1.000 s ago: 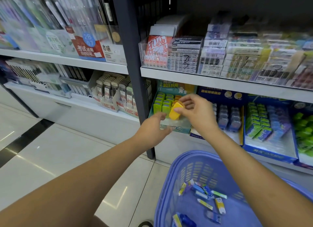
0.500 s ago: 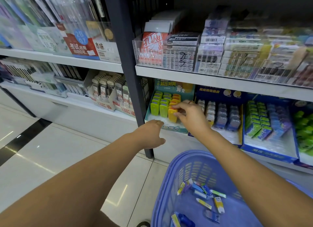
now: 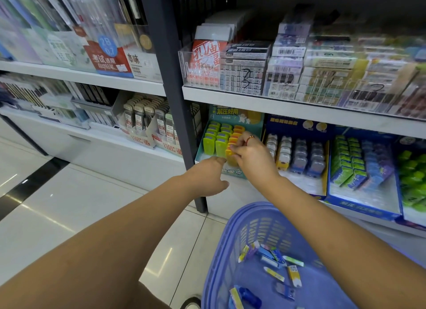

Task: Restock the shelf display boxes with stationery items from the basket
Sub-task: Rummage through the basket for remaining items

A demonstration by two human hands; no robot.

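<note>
yellow piece point(image 3: 230, 157) stood at the front of the green display box point(image 3: 232, 173) | right hand point(image 3: 253, 158) pinched it with curled fingers | left hand point(image 3: 205, 177) just beside, lower, fingers curled under, its hold could not be told | blue basket point(image 3: 221, 251) below both hands

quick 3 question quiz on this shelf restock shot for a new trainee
1. True or false: the right hand pinches a yellow item at the teal box.
2. Which colour stands left of the yellow row in that box? A green, B red, C black.
3. Fill in: the loose items not yet shelved lie in the ____.

Key: 1 true; 2 A, the green items; 3 basket.
</note>
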